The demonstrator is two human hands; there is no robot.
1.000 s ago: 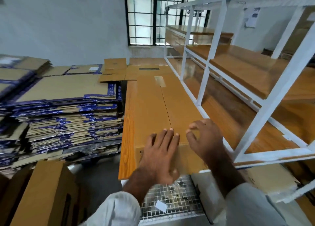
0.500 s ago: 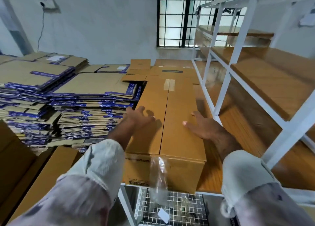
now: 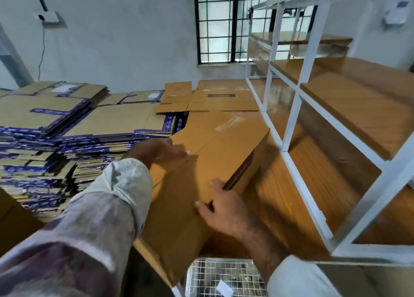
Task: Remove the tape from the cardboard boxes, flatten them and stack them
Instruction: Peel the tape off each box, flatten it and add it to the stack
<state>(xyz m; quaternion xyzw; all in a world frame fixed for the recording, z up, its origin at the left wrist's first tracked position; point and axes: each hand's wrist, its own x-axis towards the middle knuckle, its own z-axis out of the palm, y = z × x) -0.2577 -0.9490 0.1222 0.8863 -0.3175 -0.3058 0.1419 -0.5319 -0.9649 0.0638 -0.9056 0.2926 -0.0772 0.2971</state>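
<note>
Head view
Box (image 3: 201, 173): tilted on the wooden worktop (image 3: 291, 196), beside the white shelf frame (image 3: 298, 108).
Left grip (image 3: 161, 151): fingers flat on the box's top, holding nothing.
Right grip (image 3: 221, 209): fingers curled on the box's near edge, apparently gripping it; view blurred.
Flattened stacks (image 3: 67, 135): left of the box.

Plain brown box (image 3: 201, 173); left of it, brown flattened stacks (image 3: 67, 135) with blue printed tape; right of it, white-framed shelving (image 3: 291, 126), orange wood-grain boards.
</note>
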